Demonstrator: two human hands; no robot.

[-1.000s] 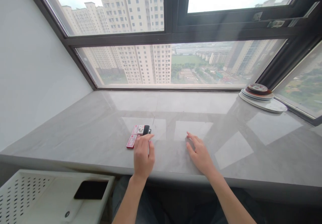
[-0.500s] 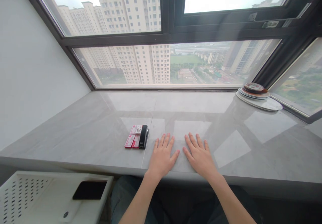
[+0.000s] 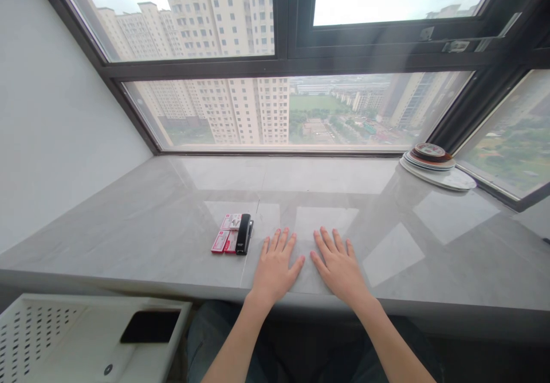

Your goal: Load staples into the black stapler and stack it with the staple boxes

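My left hand (image 3: 275,267) lies flat on the grey marbled sill (image 3: 129,228), fingers spread, holding nothing. To its right, my right hand (image 3: 339,265) rests palm down in the same way, with a gap between the two thumbs. A black stapler (image 3: 243,234) lies just left of my left hand, nearer to it than to the other hand. Against the stapler's left side sit several small red and white boxes (image 3: 220,241), and some small metal pieces show on the upper one.
A stack of round plates or coasters (image 3: 432,159) stands at the sill's back right corner. Dark window frames (image 3: 215,70) border the back. Below the front edge at left is a white perforated plastic piece (image 3: 94,337) with a dark opening.
The whole view has shifted very slightly. Both hands, the stapler and the boxes keep their places on the sill. A small dark object now shows at the far right edge.
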